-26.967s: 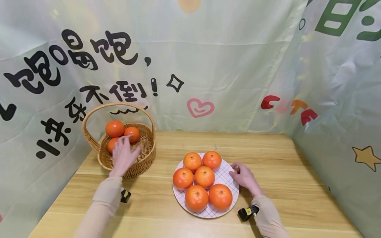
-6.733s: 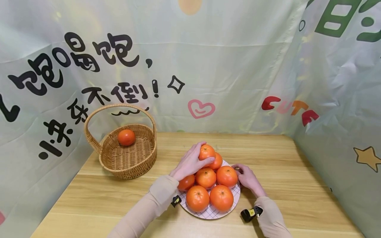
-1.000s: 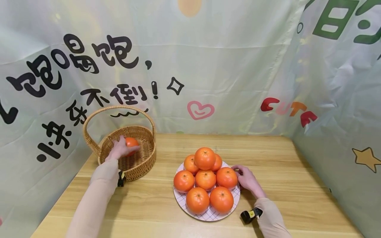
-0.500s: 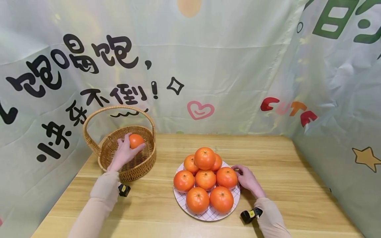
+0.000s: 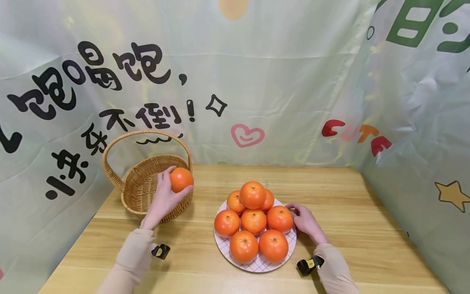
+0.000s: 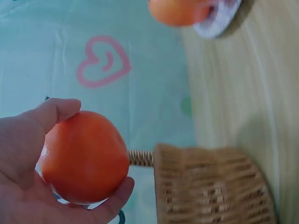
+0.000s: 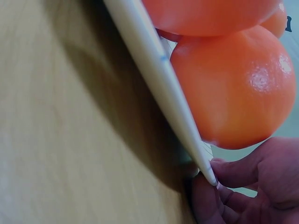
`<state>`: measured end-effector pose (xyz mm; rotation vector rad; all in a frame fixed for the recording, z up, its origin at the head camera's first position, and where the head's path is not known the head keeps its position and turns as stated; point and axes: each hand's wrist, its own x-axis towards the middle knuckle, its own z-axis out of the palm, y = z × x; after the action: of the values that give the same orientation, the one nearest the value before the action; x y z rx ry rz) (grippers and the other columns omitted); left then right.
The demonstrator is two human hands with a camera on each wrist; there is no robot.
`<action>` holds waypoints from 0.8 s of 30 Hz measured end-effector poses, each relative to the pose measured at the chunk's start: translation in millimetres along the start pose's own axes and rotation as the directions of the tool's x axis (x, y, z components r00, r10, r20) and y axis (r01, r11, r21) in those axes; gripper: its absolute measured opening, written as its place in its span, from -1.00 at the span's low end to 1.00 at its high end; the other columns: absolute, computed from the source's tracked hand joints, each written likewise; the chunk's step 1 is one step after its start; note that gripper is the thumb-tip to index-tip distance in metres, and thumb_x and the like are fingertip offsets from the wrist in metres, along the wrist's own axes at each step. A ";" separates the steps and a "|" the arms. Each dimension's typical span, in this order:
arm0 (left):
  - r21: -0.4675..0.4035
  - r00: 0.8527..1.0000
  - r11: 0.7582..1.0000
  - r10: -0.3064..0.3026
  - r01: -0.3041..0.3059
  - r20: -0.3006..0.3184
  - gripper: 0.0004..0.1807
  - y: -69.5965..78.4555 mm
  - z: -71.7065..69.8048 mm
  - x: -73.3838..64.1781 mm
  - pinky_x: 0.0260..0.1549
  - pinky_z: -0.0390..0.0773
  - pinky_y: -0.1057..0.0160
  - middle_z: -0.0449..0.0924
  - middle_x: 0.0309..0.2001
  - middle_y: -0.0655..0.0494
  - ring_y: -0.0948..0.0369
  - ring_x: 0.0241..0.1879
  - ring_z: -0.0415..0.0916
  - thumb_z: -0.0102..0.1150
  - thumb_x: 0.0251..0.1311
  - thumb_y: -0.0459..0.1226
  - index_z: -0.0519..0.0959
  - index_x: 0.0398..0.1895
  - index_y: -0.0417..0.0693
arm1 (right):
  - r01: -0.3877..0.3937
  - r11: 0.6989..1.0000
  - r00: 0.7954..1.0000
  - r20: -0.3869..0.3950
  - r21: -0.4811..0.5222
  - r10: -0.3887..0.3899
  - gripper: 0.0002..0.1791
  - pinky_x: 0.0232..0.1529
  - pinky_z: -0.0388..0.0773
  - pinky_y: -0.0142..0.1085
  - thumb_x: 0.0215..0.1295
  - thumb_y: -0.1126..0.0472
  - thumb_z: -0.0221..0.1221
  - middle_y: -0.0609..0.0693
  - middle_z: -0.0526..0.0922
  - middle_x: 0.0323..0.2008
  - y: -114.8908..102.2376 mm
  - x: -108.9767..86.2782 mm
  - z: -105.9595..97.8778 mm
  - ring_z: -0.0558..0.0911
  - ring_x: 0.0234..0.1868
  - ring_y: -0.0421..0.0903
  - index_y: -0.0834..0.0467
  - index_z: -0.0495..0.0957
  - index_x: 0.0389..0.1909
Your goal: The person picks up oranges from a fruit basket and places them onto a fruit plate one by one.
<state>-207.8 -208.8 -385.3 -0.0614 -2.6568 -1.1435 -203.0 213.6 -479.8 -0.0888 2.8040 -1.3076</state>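
My left hand grips an orange above the right rim of a wicker basket. In the left wrist view the thumb and fingers curl round that orange, clear of the basket wall. No fruit shows inside the basket. At the table's middle stands a round checkered plate with several oranges, one orange resting on top of the others. My right hand holds the plate's right edge; the right wrist view shows its thumb and fingers pinching the rim.
The basket's tall arched handle rises over its opening. A wooden table bears everything. Printed cloth hangs along the back and both sides. Each wrist wears a small black camera, such as the right one.
My left hand has taken hold of the basket's last orange and lifted it up and rightward to the rim. Over the longer span, oranges went from basket to plate. My right hand stays at the plate.
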 end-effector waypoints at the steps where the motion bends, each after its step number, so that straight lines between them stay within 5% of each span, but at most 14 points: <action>1: -0.008 1.000 1.000 0.010 -0.010 -0.006 -0.09 1.8 2.6 -2.2 0.10 0.50 -0.28 0.13 0.31 -0.35 -0.23 0.16 0.43 0.37 0.17 -0.10 0.11 0.48 -0.16 | -0.003 1.000 1.000 -0.001 0.000 0.003 -0.72 -0.34 0.44 -0.28 0.35 0.41 0.01 0.16 0.60 -0.35 -0.1 0.1 0.0 0.51 -0.37 -0.05 0.33 0.58 0.00; 19: -0.156 0.988 0.977 0.154 -0.148 0.030 -0.10 35.5 46.2 -39.7 0.03 0.56 -0.21 0.33 0.20 -0.26 -0.12 0.08 0.53 0.54 -0.01 -0.11 0.28 0.43 0.17 | -0.008 1.000 1.000 0.003 -0.001 0.008 -0.72 -0.31 0.42 -0.27 0.35 0.40 0.02 0.17 0.60 -0.33 -0.7 -0.2 -0.4 0.52 -0.34 -0.03 0.32 0.58 0.01; 24: -0.221 0.979 0.963 0.179 -0.155 0.093 -0.10 45.2 56.8 -51.1 0.08 0.55 -0.14 0.34 0.21 -0.16 -0.03 0.10 0.52 0.55 -0.01 -0.04 0.30 0.43 0.31 | -0.010 1.000 1.000 0.003 0.000 0.010 -0.71 -0.31 0.43 -0.27 0.35 0.40 0.02 0.17 0.61 -0.31 0.5 0.6 -0.3 0.52 -0.33 -0.03 0.32 0.57 0.02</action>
<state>-164.1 -133.6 -403.2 -0.3926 -2.5528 -1.3986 -203.6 214.2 -480.0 -0.0762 2.7977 -1.3046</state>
